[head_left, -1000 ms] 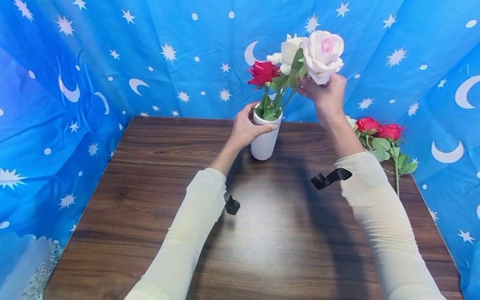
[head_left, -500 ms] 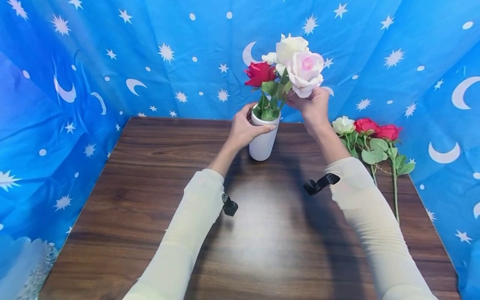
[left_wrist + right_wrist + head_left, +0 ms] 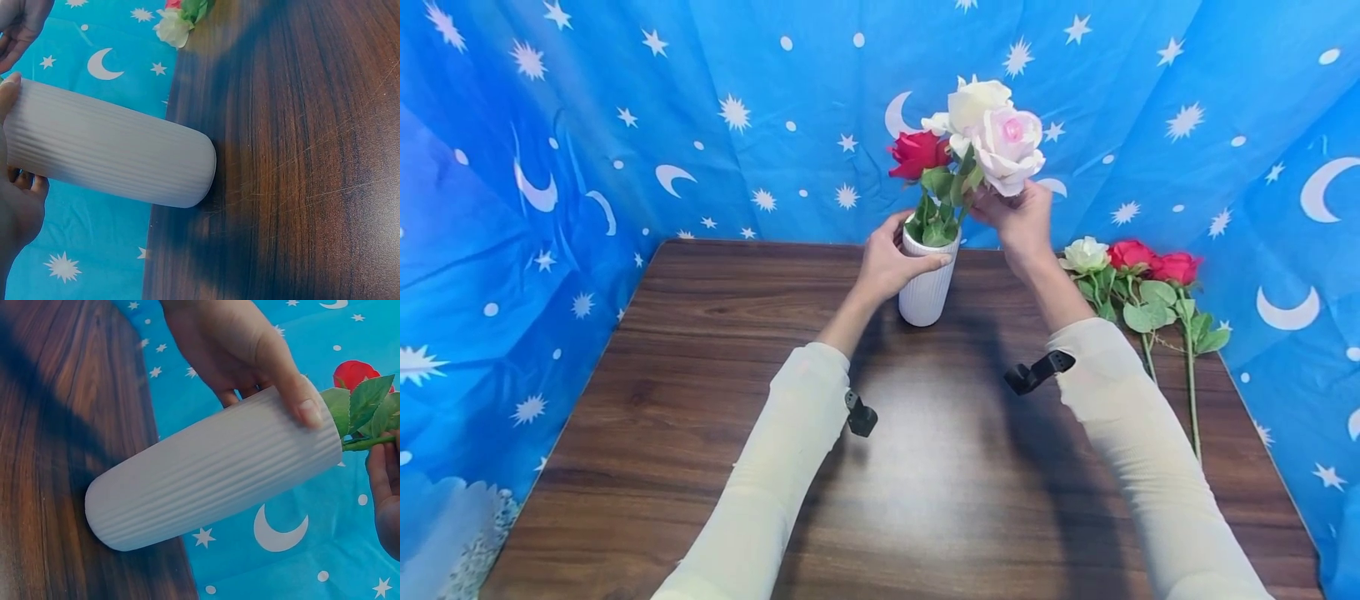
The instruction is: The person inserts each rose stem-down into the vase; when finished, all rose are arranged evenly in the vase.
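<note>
A white ribbed vase (image 3: 927, 287) stands near the table's back edge. My left hand (image 3: 887, 260) grips it just under the rim, thumb across the front. Out of its mouth rise a red rose (image 3: 917, 155) and a white rose (image 3: 976, 104) with green leaves. My right hand (image 3: 1021, 223) holds a pale pink rose (image 3: 1009, 148) by its stem, right of the vase mouth. In the right wrist view a green stem (image 3: 370, 444) runs from the right fingers into the vase mouth. The blossom partly covers the right fingers in the head view.
On the table's right side lie two red roses (image 3: 1177, 267) and a white rose (image 3: 1086, 254), stems toward the front. A blue cloth (image 3: 805, 108) with moons and stars hangs behind and beside the brown wooden table (image 3: 715, 375).
My right hand has moved left and down with the pink rose, bringing the blossom close against the white one. The left hand has stayed on the vase.
</note>
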`<state>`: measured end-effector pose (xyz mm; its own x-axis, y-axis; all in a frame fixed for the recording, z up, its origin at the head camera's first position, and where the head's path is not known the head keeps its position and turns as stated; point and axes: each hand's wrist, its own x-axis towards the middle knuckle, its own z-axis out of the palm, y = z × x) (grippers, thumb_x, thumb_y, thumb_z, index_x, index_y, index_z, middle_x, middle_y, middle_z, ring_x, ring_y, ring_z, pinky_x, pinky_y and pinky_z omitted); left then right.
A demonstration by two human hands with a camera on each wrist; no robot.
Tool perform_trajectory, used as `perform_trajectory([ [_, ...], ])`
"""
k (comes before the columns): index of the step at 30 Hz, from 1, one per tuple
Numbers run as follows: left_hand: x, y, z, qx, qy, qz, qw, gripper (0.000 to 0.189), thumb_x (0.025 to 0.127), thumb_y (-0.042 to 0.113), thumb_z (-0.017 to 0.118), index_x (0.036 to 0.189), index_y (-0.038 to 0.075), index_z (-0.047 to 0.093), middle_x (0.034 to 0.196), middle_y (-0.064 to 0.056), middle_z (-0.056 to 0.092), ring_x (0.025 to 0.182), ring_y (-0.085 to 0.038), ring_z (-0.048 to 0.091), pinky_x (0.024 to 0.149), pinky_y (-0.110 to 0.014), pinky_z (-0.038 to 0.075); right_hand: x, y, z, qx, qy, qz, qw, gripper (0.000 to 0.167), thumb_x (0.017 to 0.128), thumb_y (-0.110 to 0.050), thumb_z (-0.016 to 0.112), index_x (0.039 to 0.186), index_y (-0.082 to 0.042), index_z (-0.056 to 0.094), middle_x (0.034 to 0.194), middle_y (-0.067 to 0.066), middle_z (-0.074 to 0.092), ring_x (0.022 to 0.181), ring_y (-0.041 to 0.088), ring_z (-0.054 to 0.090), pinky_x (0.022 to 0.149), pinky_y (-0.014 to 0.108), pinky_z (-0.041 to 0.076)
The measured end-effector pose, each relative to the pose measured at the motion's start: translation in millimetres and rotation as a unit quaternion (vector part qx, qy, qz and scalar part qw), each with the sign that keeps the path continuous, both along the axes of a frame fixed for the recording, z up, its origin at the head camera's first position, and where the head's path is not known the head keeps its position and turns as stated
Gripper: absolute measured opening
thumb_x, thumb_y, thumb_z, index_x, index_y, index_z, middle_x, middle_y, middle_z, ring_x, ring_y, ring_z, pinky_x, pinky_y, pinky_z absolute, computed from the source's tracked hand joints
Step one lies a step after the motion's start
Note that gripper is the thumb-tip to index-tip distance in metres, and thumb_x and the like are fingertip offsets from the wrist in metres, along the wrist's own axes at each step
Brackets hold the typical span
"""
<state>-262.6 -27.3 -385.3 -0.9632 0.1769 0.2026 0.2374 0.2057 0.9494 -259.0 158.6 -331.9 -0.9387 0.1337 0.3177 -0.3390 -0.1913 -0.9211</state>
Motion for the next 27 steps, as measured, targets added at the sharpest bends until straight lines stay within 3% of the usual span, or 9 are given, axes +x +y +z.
perform_trajectory([
  [6, 3.2, -1.7, -2.2, 0.0, -0.007, 0.002, 1.0, 0.083, 0.074, 0.024, 0.091, 0.146, 0.006, 0.051, 0.139, -0.011, 0.063, 0.126, -0.023, 0.063, 0.108, -0.038, 0.054, 2.9, -2.0, -2.1, 0.01, 0.001, 0.008, 0.9999, 0.035, 0.091, 0.013, 0.061, 0.097, -0.02, 0.071, 0.079, -0.01, 0.074, 0.075, 0.003, 0.073, 0.071, 0.02, 0.062],
  [13, -2.5, -0.2, 0.6, -0.003, 0.001, 0.001, 1.0, 0.083, 0.074, 0.025, 0.091, 0.145, 0.006, 0.052, 0.138, -0.011, 0.064, 0.123, -0.023, 0.065, 0.105, -0.036, 0.056, -0.4, 0.5, 1.5, 0.019, 0.012, 0.004, 0.9997, 0.032, 0.092, 0.01, 0.062, 0.1, -0.02, 0.07, 0.081, -0.011, 0.075, 0.075, 0.003, 0.074, 0.07, 0.02, 0.062],
  [20, -1.5, -0.8, -1.1, 0.004, -0.001, 0.002, 1.0, 0.082, 0.074, 0.022, 0.091, 0.145, 0.006, 0.053, 0.139, -0.011, 0.064, 0.124, -0.022, 0.064, 0.107, -0.036, 0.055, -0.7, -1.4, -2.0, -0.015, 0.0, 0.018, 0.9997, 0.032, 0.091, 0.011, 0.064, 0.1, -0.02, 0.071, 0.081, -0.009, 0.075, 0.077, 0.004, 0.074, 0.072, 0.022, 0.063],
  [27, -1.6, 1.0, -3.1, 0.015, 0.003, -0.004, 0.9999, 0.081, 0.074, 0.022, 0.091, 0.144, 0.006, 0.053, 0.137, -0.012, 0.064, 0.121, -0.023, 0.065, 0.104, -0.036, 0.056, 2.1, -0.8, -2.8, -0.018, -0.001, 0.005, 0.9998, 0.031, 0.089, 0.01, 0.067, 0.105, -0.017, 0.069, 0.086, -0.007, 0.074, 0.078, 0.006, 0.074, 0.072, 0.023, 0.063],
])
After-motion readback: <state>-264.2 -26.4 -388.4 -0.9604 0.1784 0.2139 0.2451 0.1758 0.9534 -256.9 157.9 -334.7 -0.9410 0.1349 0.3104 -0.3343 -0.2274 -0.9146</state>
